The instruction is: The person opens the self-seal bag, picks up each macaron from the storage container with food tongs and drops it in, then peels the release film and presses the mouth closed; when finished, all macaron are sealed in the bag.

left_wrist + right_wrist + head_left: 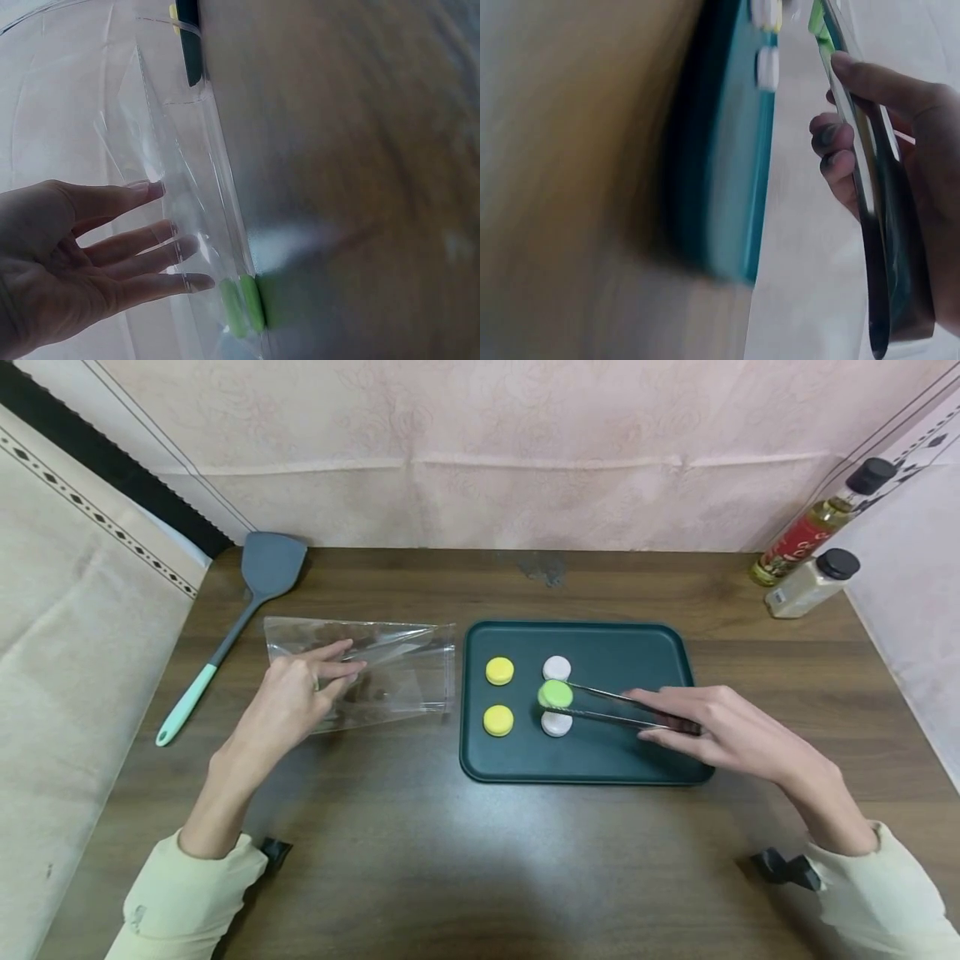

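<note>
My right hand [708, 731] grips metal tongs [600, 718] over the dark teal tray [585, 768]. Between the tong tips is a green macaron [556, 694], held above the tray and between two white macarons [557, 667]. Two yellow macarons [498, 671] lie on the tray's left side. To the left, a clear plastic bag [405, 668] lies flat, and my left hand [300, 689] touches it with spread, mostly straight fingers. In the left wrist view, green round shapes [253, 304] show at the bag below the fingertips; the left hand hides that spot in the head view.
A grey spatula [272, 564] with a mint handle lies at the far left. An oil bottle [802, 539] and a black-capped jar [806, 589] stand at the back right. Pale cloth [487, 460] hangs behind the wooden table [420, 860].
</note>
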`<state>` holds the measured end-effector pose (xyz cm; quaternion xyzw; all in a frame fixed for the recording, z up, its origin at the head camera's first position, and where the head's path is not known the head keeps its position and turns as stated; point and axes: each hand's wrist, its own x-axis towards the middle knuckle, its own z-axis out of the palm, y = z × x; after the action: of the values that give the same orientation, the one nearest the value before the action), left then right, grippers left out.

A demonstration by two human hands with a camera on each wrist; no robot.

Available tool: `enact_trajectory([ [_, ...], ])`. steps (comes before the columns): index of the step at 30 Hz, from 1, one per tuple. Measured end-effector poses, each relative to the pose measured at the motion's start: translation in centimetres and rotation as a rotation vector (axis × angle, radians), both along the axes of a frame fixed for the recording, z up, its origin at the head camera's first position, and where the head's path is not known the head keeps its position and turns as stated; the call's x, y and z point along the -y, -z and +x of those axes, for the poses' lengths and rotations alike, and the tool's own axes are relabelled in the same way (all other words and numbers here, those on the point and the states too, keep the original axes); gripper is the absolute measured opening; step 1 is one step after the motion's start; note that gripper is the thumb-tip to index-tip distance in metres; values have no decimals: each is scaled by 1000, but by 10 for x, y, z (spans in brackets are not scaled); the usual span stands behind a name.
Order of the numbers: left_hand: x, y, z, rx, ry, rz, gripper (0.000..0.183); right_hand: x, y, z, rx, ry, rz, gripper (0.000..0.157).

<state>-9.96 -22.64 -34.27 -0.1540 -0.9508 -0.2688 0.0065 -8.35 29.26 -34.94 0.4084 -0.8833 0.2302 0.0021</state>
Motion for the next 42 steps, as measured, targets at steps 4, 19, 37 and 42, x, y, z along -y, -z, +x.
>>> enact_trajectory([
  [4, 0, 0, 0, -13, -1, 4, 25, 31, -5, -10, 89, 3, 10, 51],
  [19, 1, -2, 1, -16, -3, -5, 26, 131, -8, -48, 131, -58, 90, 48],
  [37, 0, -1, 2, -3, -2, 2, 26, 205, -4, -68, 85, -122, 142, 48],
  [42, 0, -1, 2, -15, 6, 1, 25, 220, -2, -70, 73, -121, 169, 46],
])
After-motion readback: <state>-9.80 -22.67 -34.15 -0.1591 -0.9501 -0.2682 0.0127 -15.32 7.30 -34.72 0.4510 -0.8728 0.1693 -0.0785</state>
